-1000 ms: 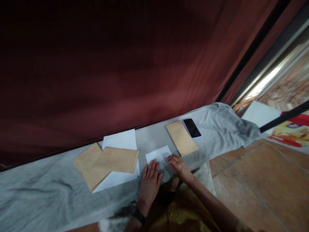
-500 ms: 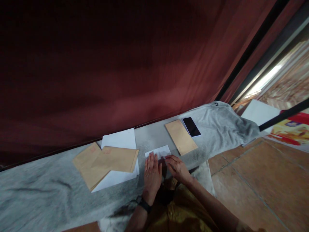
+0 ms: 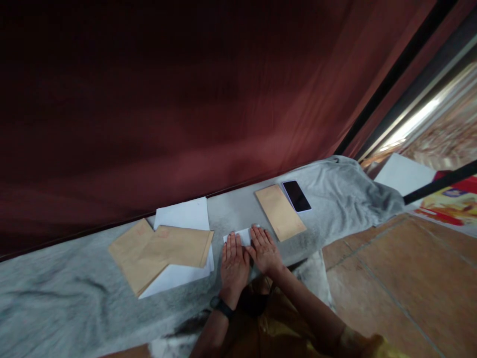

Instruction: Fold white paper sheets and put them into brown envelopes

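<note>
A small piece of folded white paper [image 3: 244, 235] lies on the grey cloth, mostly covered by my hands. My left hand [image 3: 234, 263] rests flat on its left part, fingers stretched forward, a dark watch at the wrist. Flat on the paper's right part lies my right hand [image 3: 266, 251], its fingers outstretched and its thumb close to the left hand. Just beyond the right hand is a brown envelope [image 3: 280, 213]. To the left, brown envelopes [image 3: 179, 245] overlap on top of white paper sheets [image 3: 184, 215].
A phone [image 3: 296, 196] lies beside the single envelope. The grey cloth [image 3: 67, 278] covers a long narrow surface against a dark red curtain [image 3: 208, 119]. At right are a dark metal bar [image 3: 443, 183], a colourful printed box [image 3: 450, 204] and the tiled floor [image 3: 402, 263].
My right hand has gone from curled fingers at the paper's right edge to lying flat on it. The left hand stays flat on the paper.
</note>
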A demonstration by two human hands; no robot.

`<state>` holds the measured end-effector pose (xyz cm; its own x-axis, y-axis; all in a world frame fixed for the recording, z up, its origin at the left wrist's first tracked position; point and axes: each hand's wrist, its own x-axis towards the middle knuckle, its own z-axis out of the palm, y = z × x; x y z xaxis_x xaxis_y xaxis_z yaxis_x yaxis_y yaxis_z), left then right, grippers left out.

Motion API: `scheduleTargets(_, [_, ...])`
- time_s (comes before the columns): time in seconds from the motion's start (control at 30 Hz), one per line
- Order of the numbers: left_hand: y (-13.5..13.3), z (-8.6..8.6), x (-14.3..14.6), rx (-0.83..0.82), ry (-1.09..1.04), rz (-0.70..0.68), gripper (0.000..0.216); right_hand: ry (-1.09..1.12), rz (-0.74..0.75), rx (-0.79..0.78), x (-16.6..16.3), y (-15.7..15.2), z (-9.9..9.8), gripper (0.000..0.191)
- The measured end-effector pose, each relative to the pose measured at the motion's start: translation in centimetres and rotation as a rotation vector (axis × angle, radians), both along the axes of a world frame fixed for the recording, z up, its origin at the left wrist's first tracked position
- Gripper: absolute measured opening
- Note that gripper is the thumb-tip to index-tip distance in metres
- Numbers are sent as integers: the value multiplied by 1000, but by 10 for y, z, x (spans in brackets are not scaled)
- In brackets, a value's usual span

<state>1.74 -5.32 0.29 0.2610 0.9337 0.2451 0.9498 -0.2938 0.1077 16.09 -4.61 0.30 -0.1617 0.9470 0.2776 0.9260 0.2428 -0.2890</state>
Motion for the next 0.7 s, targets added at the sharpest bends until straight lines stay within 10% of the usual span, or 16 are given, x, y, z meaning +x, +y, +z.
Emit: scheduleTargets(0.7, [0,4,-2,-30,-39,-61,55,-32,-98,-13,-2,-5,2,55])
